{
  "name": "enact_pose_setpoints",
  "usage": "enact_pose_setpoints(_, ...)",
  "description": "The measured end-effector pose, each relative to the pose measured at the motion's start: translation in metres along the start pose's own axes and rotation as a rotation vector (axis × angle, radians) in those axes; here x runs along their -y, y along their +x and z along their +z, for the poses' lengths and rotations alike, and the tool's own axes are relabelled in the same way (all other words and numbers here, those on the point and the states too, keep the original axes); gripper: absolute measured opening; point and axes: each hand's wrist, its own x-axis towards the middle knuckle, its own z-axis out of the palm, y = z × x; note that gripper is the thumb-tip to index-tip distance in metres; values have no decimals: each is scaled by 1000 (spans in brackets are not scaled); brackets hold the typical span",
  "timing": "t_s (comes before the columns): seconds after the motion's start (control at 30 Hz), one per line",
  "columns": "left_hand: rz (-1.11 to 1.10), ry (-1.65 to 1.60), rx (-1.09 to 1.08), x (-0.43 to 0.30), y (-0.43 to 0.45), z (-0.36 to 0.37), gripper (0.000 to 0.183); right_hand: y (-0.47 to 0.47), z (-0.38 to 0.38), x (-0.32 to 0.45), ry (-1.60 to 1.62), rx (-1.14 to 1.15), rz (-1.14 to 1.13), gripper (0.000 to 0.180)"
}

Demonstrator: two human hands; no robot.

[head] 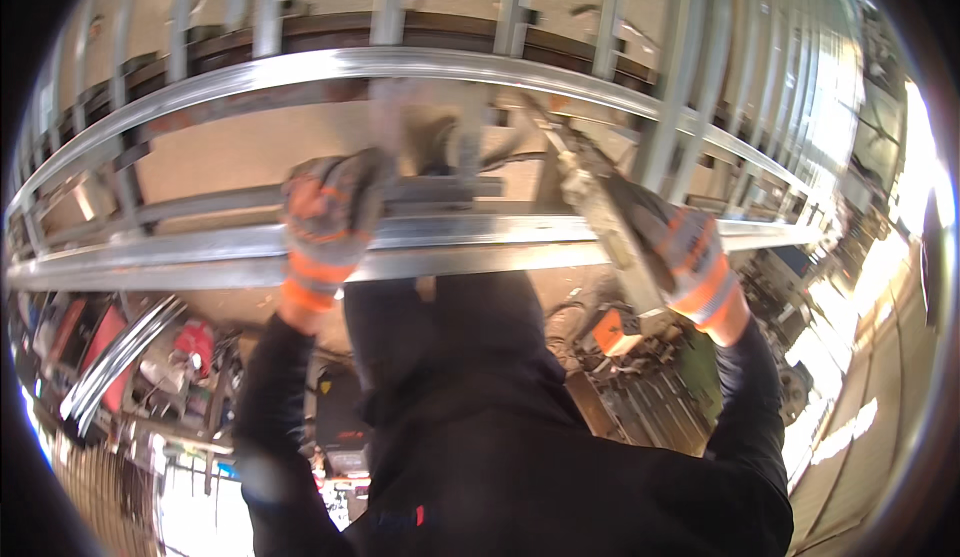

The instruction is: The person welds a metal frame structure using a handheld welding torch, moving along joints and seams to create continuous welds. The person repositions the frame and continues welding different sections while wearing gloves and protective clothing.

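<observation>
My right hand (686, 246), in a grey and orange work glove, grips a long, scuffed bar (600, 208). The bar slants across the near metal rail (472, 246), its far end reaching toward the upper left. Wood or metal, its material cannot be told. My left hand (330, 208), gloved alike, is curled over the same near rail on the left. Whether anything sits in its fingers is hidden by the glove and by blur. Between my hands, a short grey metal piece (442, 188) lies behind the near rail.
A shiny curved-looking far rail (360, 63) runs across, with several metal uprights (388, 2) beyond it. Long metal profiles (697, 69) crowd the right. Below left rests a bundle of metal strips (120, 362); an orange object (616, 332) lies below right among clutter.
</observation>
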Motion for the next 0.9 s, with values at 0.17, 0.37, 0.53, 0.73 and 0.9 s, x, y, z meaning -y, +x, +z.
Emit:
enact_pose_setpoints(0.17, -57, -47, -104, 10, -11, -21, 49, -11, -7, 30, -70, -17, 90, 49)
enact_pose_setpoints(0.37, -286, 157, -435, 120, -51, -184, 48, 37, -36, 114, -149, 12, 146, 48)
enact_pose_setpoints(0.53, -417, 678, -218, 242, -62, -285, 55, 130, -64, 228, -194, 3, 172, 47)
enact_pose_setpoints(0.73, -482, 564, 226, 287, -33, -308, 54, 244, -72, 308, -177, 18, 92, 45)
enact_pose_setpoints(0.9, -272, 665, 179, 297, -40, -302, 43, 310, -66, 333, -171, 24, -76, 44)
